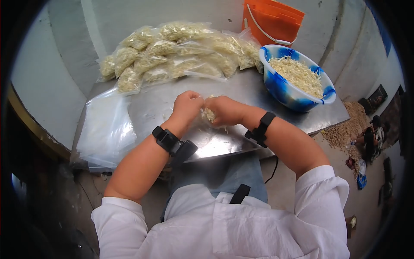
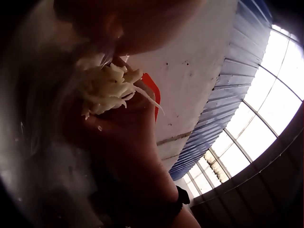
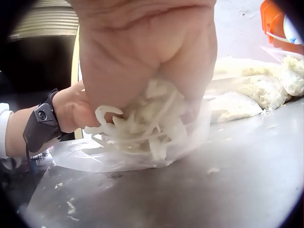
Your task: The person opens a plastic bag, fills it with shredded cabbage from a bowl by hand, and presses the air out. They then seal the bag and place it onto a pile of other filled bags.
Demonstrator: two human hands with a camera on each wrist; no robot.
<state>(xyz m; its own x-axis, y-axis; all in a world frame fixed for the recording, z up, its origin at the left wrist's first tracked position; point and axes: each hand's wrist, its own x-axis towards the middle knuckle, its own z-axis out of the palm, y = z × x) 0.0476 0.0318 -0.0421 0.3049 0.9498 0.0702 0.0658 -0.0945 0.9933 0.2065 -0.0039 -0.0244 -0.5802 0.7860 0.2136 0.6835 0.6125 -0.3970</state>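
Pale curly shreds (image 3: 154, 121), clear bag (image 3: 114, 163); right grip (image 1: 225, 111) curled round shreds (some poking out), left grip (image 1: 188, 107) pinching bag.

Table (image 1: 243, 88) back: filled bags (image 1: 172, 58) | left: flat bags (image 1: 108, 127) | right: basin (image 1: 280, 89), shreds (image 1: 297, 74) inside | behind basin: bucket (image 1: 274, 23)

Had a shiny metal worktop (image 1: 241, 88) beneath the fingers (image 1: 211, 104), glaring with reflected light just nearer than them, and a pale grey wall (image 1: 215, 11) beyond. Showed a dull grey floor (image 1: 280, 187) below and to the right. In the left wrist view, past the fingers, included blue corrugated panelling (image 2: 237, 71) beside bright window panes (image 2: 280, 57) divided by dark bars.
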